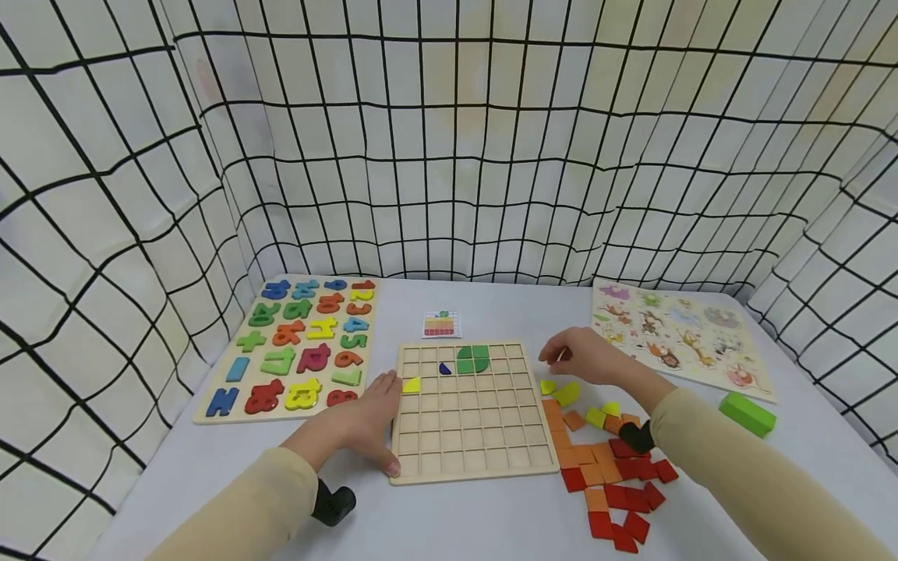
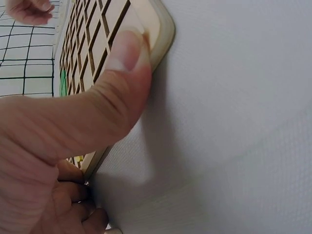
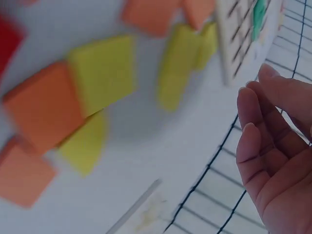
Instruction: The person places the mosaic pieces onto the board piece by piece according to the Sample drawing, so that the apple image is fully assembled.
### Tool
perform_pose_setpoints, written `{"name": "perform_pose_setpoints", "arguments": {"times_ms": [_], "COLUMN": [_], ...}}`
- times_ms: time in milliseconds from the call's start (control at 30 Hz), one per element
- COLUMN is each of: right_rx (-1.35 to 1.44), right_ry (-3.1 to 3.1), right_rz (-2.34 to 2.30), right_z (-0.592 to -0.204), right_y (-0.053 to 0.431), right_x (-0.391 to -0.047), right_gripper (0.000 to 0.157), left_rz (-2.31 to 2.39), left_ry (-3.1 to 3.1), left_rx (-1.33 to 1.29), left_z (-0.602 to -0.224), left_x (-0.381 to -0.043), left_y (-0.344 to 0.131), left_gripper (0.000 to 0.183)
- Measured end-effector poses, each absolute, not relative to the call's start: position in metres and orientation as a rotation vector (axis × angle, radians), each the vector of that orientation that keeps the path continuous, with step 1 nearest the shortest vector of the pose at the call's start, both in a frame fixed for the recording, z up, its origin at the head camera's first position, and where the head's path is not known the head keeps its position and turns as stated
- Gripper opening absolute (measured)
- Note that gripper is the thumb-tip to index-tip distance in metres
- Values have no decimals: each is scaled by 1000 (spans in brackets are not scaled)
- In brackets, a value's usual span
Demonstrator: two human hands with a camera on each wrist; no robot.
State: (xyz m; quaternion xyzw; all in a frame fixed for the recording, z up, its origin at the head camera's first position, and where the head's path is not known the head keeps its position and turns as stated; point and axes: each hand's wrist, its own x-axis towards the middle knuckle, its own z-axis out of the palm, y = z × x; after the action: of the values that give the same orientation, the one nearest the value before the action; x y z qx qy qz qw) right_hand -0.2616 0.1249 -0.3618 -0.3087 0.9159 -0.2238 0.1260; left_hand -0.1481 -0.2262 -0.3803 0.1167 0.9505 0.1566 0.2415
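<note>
A wooden grid board lies in the middle of the table. My left hand rests along its left edge, the thumb pressing the near corner in the left wrist view. On the grid sit several green rounded pieces, a small dark blue piece and a yellow piece beside my left fingers. My right hand hovers right of the board, fingers loosely bent, thumb close to the fingertips; nothing shows between them. Below it lie yellow pieces, orange pieces and red pieces.
Behind the grid lies a small picture card. A number-and-symbol puzzle board is on the left, an animal puzzle board on the right. A green block lies at the far right. Black netting surrounds the table.
</note>
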Motion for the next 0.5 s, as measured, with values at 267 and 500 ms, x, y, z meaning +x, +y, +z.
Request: {"name": "perform_pose_setpoints", "arguments": {"times_ms": [267, 500], "right_rx": [-768, -783], "right_ry": [2637, 2658], "right_rz": [-564, -543], "right_z": [-379, -389], "right_y": [161, 159], "right_x": [-254, -250], "right_gripper": [20, 18], "left_rz": [409, 436], "left_ry": [2598, 2598], "left_rx": [328, 324], "left_z": [-379, -378], "left_x": [-148, -147], "left_y": [-224, -224], "left_gripper": [127, 127]}}
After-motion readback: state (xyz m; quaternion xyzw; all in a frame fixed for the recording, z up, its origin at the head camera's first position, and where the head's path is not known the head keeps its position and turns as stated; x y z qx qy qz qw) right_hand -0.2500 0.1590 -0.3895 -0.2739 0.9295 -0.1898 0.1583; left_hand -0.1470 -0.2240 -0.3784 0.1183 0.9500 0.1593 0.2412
